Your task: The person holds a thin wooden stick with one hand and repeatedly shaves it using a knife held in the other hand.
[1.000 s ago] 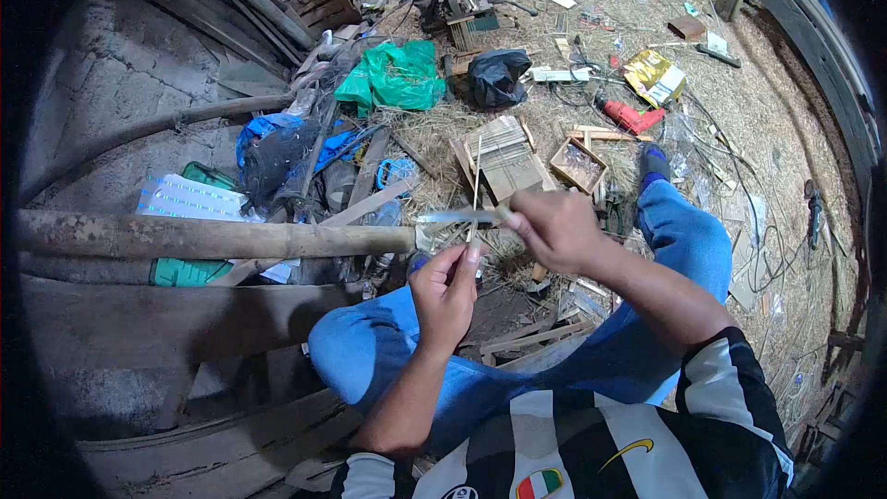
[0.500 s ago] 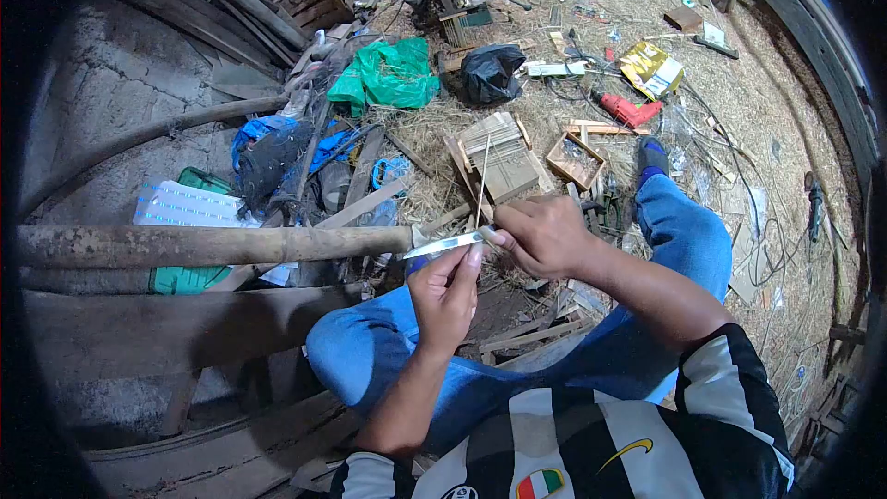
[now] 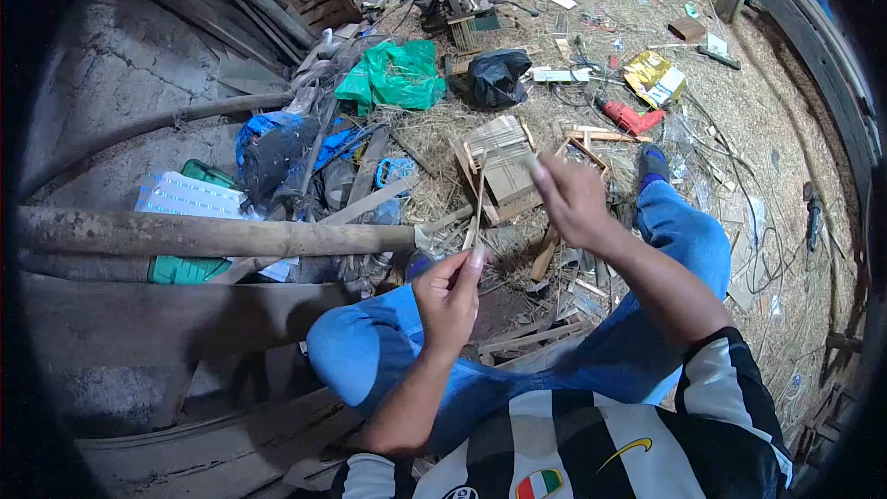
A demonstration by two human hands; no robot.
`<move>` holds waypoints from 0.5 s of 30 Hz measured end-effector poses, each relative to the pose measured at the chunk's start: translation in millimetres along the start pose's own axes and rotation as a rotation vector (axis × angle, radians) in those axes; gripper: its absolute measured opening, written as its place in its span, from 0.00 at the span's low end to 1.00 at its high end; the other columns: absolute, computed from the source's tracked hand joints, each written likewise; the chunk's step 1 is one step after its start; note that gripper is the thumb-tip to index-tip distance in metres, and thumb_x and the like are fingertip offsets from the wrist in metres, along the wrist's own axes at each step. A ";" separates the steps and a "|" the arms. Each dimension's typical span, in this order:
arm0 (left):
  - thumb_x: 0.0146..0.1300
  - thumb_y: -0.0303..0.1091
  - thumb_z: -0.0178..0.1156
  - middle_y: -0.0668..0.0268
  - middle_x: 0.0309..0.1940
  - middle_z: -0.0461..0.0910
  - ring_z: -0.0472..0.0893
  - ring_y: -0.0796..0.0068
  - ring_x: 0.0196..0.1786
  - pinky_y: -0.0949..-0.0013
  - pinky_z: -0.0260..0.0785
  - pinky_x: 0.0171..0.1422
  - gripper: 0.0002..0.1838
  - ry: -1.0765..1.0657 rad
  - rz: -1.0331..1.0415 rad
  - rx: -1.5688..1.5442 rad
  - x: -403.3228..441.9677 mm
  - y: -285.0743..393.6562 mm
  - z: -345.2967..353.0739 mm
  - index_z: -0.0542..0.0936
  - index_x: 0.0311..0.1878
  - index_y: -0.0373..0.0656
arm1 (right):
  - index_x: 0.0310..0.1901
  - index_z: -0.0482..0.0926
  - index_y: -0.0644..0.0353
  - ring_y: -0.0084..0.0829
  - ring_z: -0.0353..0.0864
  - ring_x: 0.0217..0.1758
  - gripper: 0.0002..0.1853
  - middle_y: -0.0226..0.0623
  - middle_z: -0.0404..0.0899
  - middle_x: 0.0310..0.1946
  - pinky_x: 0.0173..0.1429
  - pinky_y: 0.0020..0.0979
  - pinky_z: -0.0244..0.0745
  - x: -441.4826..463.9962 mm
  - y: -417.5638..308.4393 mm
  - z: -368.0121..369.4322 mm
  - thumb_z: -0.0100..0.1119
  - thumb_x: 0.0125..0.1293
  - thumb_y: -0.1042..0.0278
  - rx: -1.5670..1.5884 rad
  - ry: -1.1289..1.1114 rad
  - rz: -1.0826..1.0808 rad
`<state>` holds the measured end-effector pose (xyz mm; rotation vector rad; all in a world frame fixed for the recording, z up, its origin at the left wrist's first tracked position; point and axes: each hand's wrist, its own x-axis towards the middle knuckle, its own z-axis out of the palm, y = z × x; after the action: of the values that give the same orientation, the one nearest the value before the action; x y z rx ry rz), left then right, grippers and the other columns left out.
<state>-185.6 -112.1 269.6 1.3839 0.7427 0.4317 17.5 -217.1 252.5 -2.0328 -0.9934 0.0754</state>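
Observation:
My left hand (image 3: 447, 303) pinches a thin wooden stick (image 3: 479, 208) between thumb and fingers. The stick points up and away from me, over the legs. Farther right, my right hand (image 3: 575, 203) is raised and closed, smeared by motion. It is around the knife, whose blade is too blurred to make out clearly. Beyond the hands stands a wooden block (image 3: 504, 166) with several thin sticks lying across its top.
A bamboo pole (image 3: 212, 233) lies across the left side, its end near my left hand. Ahead are a green plastic bag (image 3: 393, 76), a black bag (image 3: 497, 76), a red power drill (image 3: 630, 115) and a yellow packet (image 3: 654, 77). Wood scraps and cables litter the straw-covered ground.
My right hand has moved up and right, away from the stick, and the blade no longer lies across it. My left hand still holds the stick in nearly the same place.

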 end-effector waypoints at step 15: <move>0.71 0.30 0.62 0.78 0.15 0.70 0.63 0.91 0.13 0.79 0.51 0.16 0.09 -0.013 0.112 0.046 5.4 -1.1 6.6 0.86 0.45 0.34 | 0.36 0.72 0.54 0.46 0.81 0.25 0.16 0.40 0.79 0.23 0.26 0.45 0.73 -17.6 -13.4 14.1 0.51 0.73 0.50 -0.129 -0.136 -0.383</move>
<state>-177.4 -113.3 267.4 1.4755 0.6697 0.4953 -8.3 -215.2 248.0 -1.9346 -1.4910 -0.0572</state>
